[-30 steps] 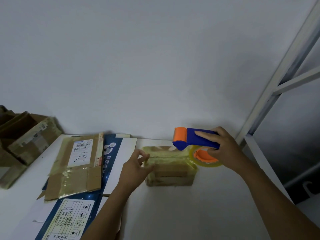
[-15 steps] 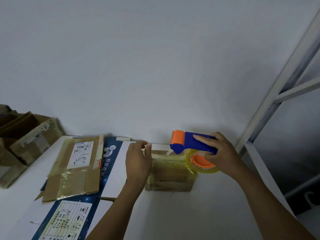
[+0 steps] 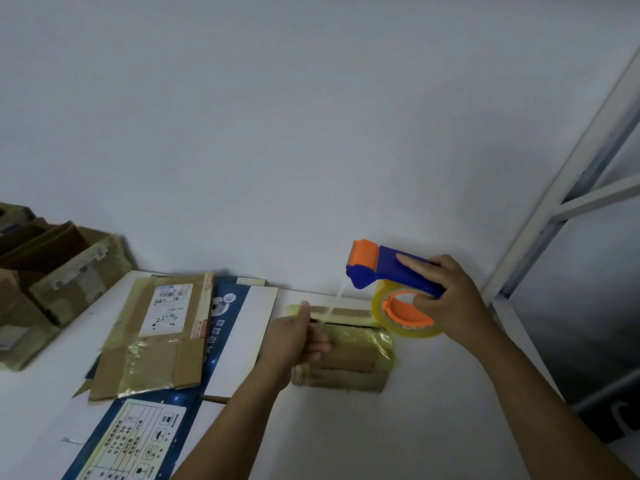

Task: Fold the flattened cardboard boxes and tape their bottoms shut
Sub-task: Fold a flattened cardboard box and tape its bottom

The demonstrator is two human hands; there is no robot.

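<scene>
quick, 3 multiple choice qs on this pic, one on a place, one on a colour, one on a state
1. Where does the labelled flat box lie relative to the small box?
A) to its left
B) to its right
C) on top of it

2. What colour is the dispenser handle?
A) green
B) blue
C) white

3. What state is the tape strip in?
A) cut and lying loose
B) wholly wound up
C) drawn out from the dispenser to the left hand

Answers:
1 A, the labelled flat box lies left of the small box, apart from it.
2 B, the handle in the right hand is blue.
3 C, the strip runs from the dispenser's mouth down to the left hand's grip.
</scene>
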